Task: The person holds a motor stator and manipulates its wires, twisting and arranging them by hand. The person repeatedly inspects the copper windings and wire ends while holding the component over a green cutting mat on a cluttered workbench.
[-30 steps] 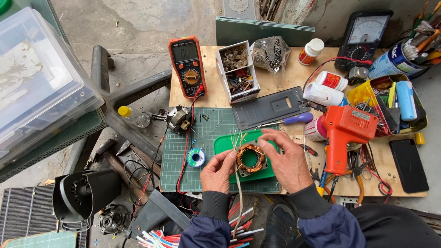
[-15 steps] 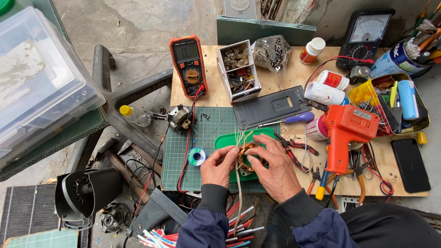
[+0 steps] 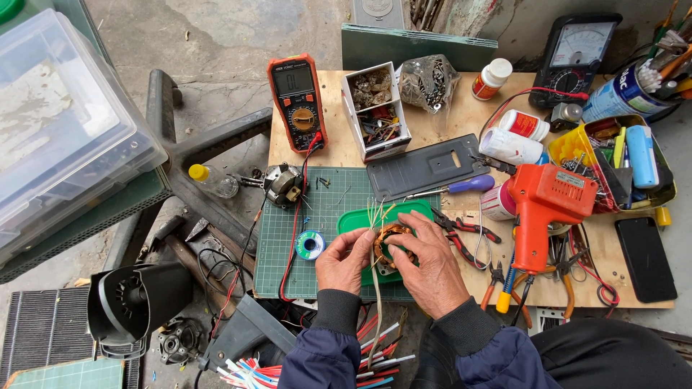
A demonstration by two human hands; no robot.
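Both hands have drawn closer together: left hand (image 3: 344, 261) and right hand (image 3: 427, 265) have their fingers grasping the copper-wound stator (image 3: 393, 241) over the green lid (image 3: 393, 217). Beyond the lid on the plywood desk (image 3: 461, 108) stand white bottles (image 3: 513, 137) with red labels, beside an orange soldering gun (image 3: 544, 205).

My right hand (image 3: 427, 264) covered most of the copper coil (image 3: 389, 238), so I couldn't see its far side. The analog meter (image 3: 574, 50) was cut off at the top edge.
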